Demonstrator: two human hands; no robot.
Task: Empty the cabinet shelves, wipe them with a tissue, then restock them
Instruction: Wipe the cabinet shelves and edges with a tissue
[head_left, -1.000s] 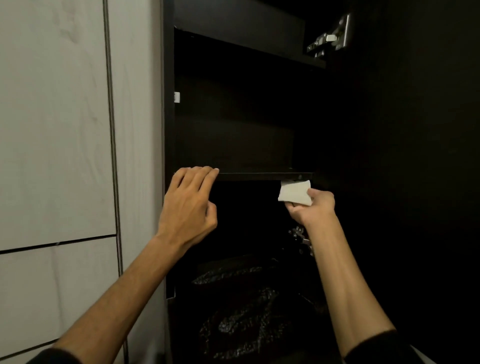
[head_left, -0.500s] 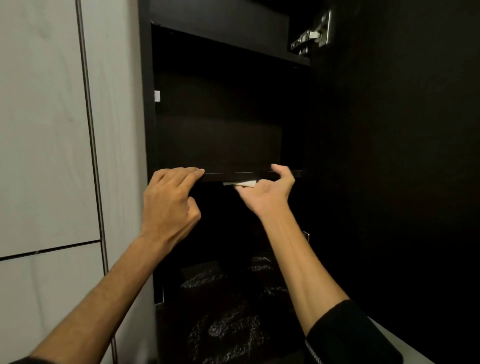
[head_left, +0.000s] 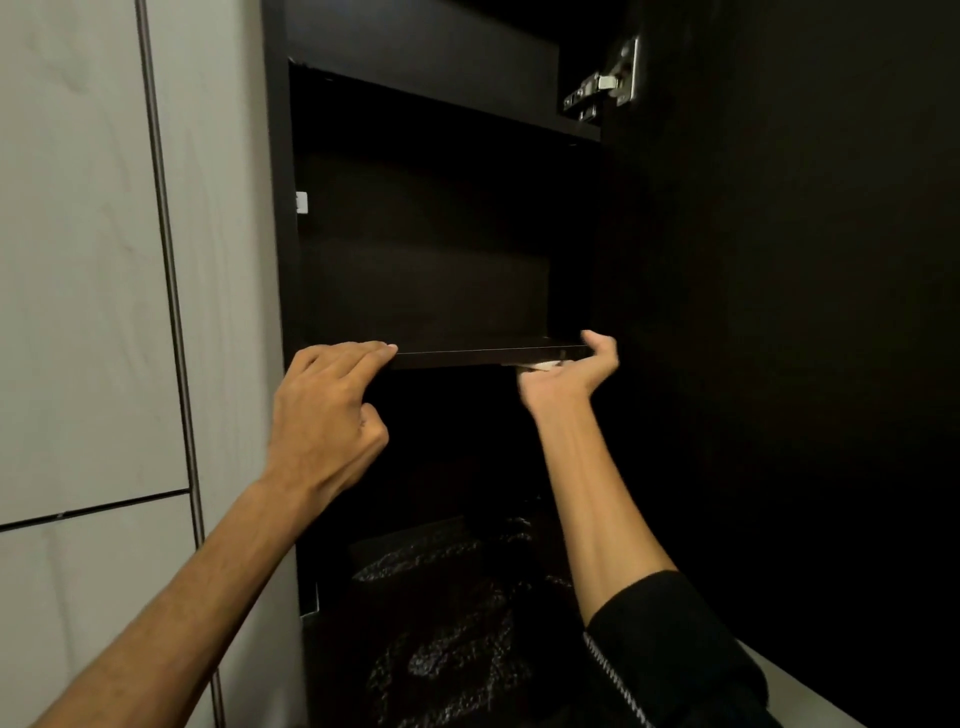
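1. Nearest me, low in the cabinet, lies a crinkled, glossy black plastic bag (head_left: 441, 613), dim and hard to make out.
2. Above it rise the two forearms; the right one comes out of a black sleeve (head_left: 670, 639) with a pale zip edge.
3. The left hand (head_left: 327, 410) rests its curled fingertips on the left front edge of the thin, flat, dark brown wooden shelf board (head_left: 483, 356), the thumb tucked below; it seems to steady rather than clamp the board.
4. The right hand (head_left: 566, 371) is turned palm up under the right end of the same board, the thumb hooked up past the front edge. It presses a small white folded tissue (head_left: 543, 366) against the underside; only a sliver of tissue shows, so I cannot tell how the fingers lie behind it.
5. The shelf's long axis runs left to right, and the tissue sits at its right end, directly above the right palm. I judge the unwiped underside stretches leftward towards the left hand, so the wipe turns on sweeping that way.
6. Beyond, the matte dark back panel and an upper shelf (head_left: 447, 98) are bare of goods; a metal hinge (head_left: 605, 83) glints at top right, and pale wood-grain doors (head_left: 78, 260) stand to the left.
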